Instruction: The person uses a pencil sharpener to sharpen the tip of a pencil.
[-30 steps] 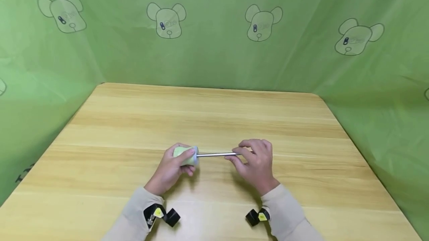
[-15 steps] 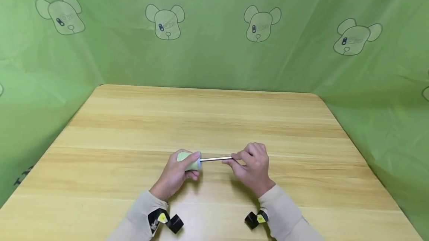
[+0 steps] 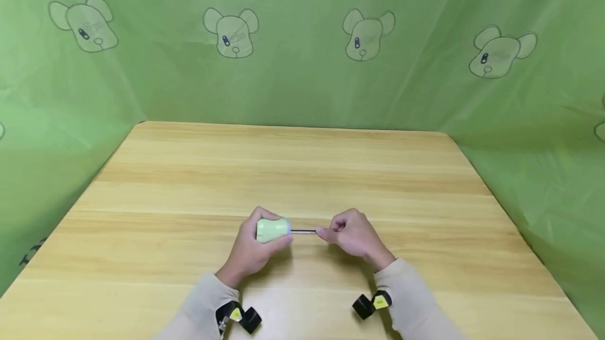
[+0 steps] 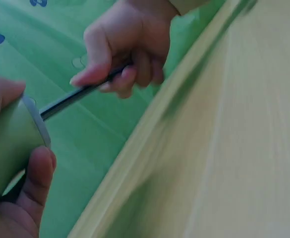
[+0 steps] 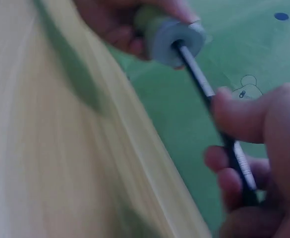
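A light green pencil sharpener [image 3: 271, 230] with a pale blue end lies sideways in my left hand [image 3: 250, 251], whose thumb and fingers grip its body. From the blue end [image 5: 177, 42] a dark pencil [image 3: 303, 232] with silvery stripes runs toward my right hand [image 3: 355, 234]. The right thumb [image 5: 241, 116] presses the pencil's shaft against the curled fingers, as the right wrist view shows. The pencil's tip is hidden inside the sharpener. Both hands are above the table, with the sharpener a short way left of the right hand.
Below the hands is a light wood-grain table [image 3: 302, 172]. Green cloth [image 3: 302, 88] printed with bear heads surrounds its back and sides. A small black camera [image 3: 250, 320] sits at the left wrist, another camera [image 3: 363, 307] at the right.
My left hand and the sharpener have shifted right and a little nearer. The right hand has turned at the wrist. Less of the pencil shows between the two hands.
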`<state>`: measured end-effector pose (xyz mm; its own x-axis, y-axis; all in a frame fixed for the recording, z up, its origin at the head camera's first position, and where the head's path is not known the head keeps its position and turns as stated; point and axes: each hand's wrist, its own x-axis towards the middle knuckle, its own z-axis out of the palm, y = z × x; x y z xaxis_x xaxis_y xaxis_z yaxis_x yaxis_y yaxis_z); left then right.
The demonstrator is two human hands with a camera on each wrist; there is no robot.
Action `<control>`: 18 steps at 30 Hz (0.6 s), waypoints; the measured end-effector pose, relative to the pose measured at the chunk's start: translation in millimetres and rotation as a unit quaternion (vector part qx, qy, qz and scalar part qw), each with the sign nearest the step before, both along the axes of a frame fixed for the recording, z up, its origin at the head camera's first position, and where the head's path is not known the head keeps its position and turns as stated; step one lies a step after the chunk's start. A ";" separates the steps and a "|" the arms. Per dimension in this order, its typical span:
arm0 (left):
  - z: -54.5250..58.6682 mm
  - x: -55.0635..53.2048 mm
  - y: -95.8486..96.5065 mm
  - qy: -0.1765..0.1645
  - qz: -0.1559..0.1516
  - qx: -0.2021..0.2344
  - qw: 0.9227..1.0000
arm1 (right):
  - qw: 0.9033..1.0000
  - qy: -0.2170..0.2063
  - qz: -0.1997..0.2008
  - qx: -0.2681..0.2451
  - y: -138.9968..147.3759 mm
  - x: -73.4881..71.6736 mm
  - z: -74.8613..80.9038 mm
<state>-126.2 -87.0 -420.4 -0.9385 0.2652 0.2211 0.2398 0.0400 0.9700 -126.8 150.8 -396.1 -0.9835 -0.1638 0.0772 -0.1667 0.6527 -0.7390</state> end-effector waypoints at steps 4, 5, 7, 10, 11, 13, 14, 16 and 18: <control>0.9 2.1 3.6 -0.040 0.029 0.039 0.998 | 0.969 0.227 -0.008 0.094 -2.9 -2.0 -6.6; 2.1 1.5 4.2 -0.050 0.034 0.050 0.997 | 0.950 0.291 -0.012 0.110 -4.8 -2.9 -8.6; 4.0 0.0 4.9 -0.069 0.036 0.078 0.994 | 0.912 0.391 -0.013 0.123 -9.1 -5.0 -12.5; 4.6 -2.5 4.9 -0.091 0.029 0.111 0.989 | 0.889 0.446 0.007 0.103 -13.4 -4.9 -14.9; 4.3 -3.1 4.9 -0.098 0.026 0.119 0.988 | 0.884 0.457 0.008 0.099 -14.4 -4.4 -15.5; 3.6 -3.5 4.6 -0.111 0.019 0.134 0.985 | 0.873 0.478 0.003 0.090 -15.7 -3.6 -17.2; 3.1 -3.6 4.5 -0.117 0.014 0.138 0.983 | 0.869 0.488 0.000 0.085 -16.1 -3.2 -17.8; 2.4 -3.0 4.5 -0.125 0.007 0.141 0.982 | 0.855 0.513 -0.011 0.076 -17.6 -3.4 -20.0; 2.0 -2.0 4.9 -0.129 0.001 0.143 0.981 | 0.845 0.530 -0.021 0.069 -18.5 -4.1 -21.6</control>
<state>-128.2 -82.1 -418.4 -0.9735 0.2251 0.0412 -0.0152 -0.2430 0.9699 -130.9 132.3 -417.8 -0.3784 -0.2098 0.9016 -0.6614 0.7427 -0.1048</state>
